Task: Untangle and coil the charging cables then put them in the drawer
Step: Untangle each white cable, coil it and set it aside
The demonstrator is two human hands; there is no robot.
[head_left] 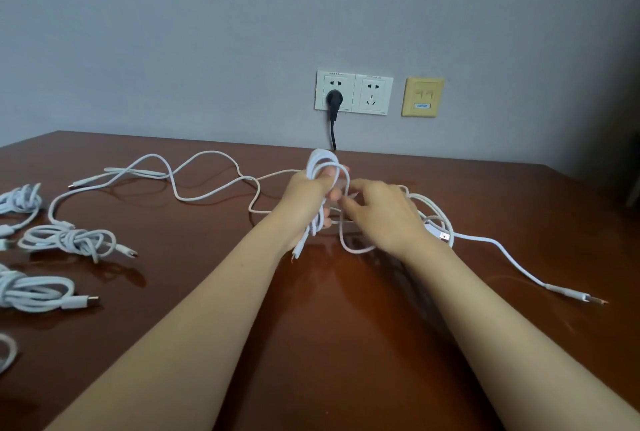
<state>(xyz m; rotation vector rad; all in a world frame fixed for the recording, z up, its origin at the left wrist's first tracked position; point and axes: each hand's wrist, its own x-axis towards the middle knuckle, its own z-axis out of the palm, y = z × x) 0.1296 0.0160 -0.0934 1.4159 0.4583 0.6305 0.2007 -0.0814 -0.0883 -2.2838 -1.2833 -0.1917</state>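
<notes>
Head view: at twelve o'clock, left hand (306, 195) clamps the coil (323, 165) so right hand (379, 214), pinching its strand (358, 250), can wind.

cable (320, 155): white, your 12 o'clock
bundles (65, 240): white, your 9 o'clock
table (346, 326): red-brown, glossy
plug (334, 98): black
data plate (422, 96): yellow

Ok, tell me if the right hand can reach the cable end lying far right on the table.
Probably yes: the cable end lies uncovered on the table, right of the right hand. That hand seems to pinch a strand at the coil the left hand grips.
</notes>
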